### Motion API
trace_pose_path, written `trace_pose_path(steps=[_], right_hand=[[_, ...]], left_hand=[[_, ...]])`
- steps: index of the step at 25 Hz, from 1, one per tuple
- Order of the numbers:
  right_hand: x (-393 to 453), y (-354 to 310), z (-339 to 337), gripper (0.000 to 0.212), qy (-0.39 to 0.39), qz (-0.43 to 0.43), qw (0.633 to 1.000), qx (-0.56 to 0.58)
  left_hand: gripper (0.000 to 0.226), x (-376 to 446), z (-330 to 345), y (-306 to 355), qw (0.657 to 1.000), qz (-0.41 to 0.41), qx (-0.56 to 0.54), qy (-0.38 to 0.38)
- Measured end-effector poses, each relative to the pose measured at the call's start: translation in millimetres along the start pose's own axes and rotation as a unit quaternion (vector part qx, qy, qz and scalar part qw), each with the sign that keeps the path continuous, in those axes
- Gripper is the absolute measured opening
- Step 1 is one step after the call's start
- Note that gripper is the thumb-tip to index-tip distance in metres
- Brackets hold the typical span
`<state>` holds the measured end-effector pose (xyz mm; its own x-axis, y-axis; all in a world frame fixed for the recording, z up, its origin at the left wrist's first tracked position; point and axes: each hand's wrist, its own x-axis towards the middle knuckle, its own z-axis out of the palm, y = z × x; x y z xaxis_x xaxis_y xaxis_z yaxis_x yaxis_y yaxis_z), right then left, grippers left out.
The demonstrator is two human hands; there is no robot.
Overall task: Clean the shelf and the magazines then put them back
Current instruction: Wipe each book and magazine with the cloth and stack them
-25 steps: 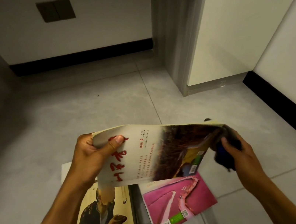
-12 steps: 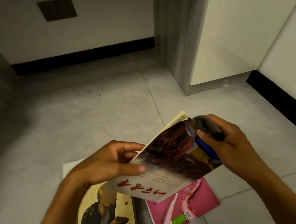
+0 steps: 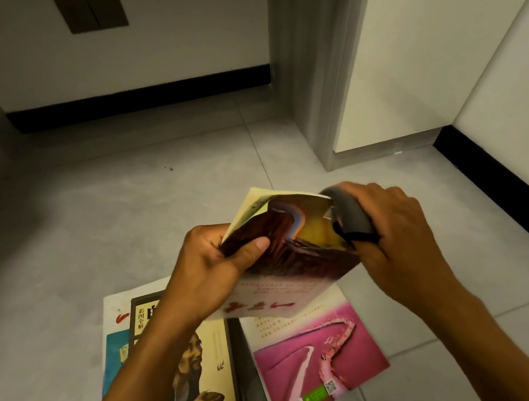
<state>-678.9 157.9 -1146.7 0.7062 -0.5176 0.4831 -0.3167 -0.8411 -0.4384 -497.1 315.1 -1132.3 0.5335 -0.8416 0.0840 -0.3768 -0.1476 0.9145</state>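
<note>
Above the floor (image 3: 121,223), the left hand (image 3: 205,272) pinches a bent magazine (image 3: 292,251); the right hand (image 3: 396,231) clamps a grey cloth (image 3: 350,214) against it. Hard wiping could crease the cover or tug it free onto the pink magazine (image 3: 319,358).

Your 2 hands share the middle: your left hand (image 3: 209,268) has its grip on the held magazine (image 3: 293,247), and your right hand (image 3: 389,232) presses a grey cloth (image 3: 350,214) to its far edge. Directly beneath, the floor (image 3: 121,223) carries a portrait-cover book (image 3: 194,381) lying on a white-and-teal magazine (image 3: 114,345), with a pink magazine (image 3: 315,355) just beside it on the right. Bare tile lies ahead of the hands and to your left. To your right, a grey door frame (image 3: 318,87) and a black skirting board (image 3: 513,181) bound the tile.
</note>
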Motion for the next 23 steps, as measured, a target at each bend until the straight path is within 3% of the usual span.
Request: trace_pose_path(steps=[3, 6, 8, 10, 14, 17, 19, 21, 23], right_hand=[[-13.9, 27.2, 5.9, 0.065, -0.012, 0.081, 0.993, 0.081], [-17.5, 22.7, 5.6, 0.021, -0.041, 0.141, 0.959, 0.242], [-24.6, 12.9, 15.3, 0.022, 0.034, 0.236, 0.884, 0.402], [-26.8, -1.5, 33.2, 0.027, 0.114, 0.351, 0.808, 0.459], [-43.4, -10.2, 60.4, 0.031, 0.067, 0.365, 0.806, 0.462], [-77.1, 3.7, 70.7, 0.030, -0.078, 0.408, 0.810, 0.414], [-90.3, 12.7, 67.9, 0.033, -0.053, 0.445, 0.798, 0.402], [-87.8, 21.7, 52.2, 0.034, 0.067, 0.423, 0.811, 0.398], [-79.4, 30.2, 35.3, 0.030, 0.092, 0.298, 0.885, 0.346]], left_hand=[[0.028, 0.8, -9.5, -12.9, 0.998, -0.055, -0.023, 0.017], [0.019, -3.7, -10.7, -21.1, 0.996, -0.081, -0.040, 0.024], [0.011, -4.4, -2.9, -26.0, 0.986, -0.108, -0.094, 0.080], [0.003, -4.4, 12.7, -27.7, 0.956, -0.160, -0.195, 0.148], [0.005, -1.8, 27.1, -33.1, 0.920, -0.222, -0.249, 0.204], [0.011, -0.9, 17.5, -44.2, 0.939, -0.202, -0.166, 0.221], [0.026, 2.8, 10.9, -49.2, 0.980, -0.144, -0.018, 0.137], [0.032, 6.9, 10.8, -48.1, 0.992, -0.090, 0.089, 0.022], [0.027, 11.8, 14.0, -37.3, 0.987, -0.048, 0.133, -0.071]])
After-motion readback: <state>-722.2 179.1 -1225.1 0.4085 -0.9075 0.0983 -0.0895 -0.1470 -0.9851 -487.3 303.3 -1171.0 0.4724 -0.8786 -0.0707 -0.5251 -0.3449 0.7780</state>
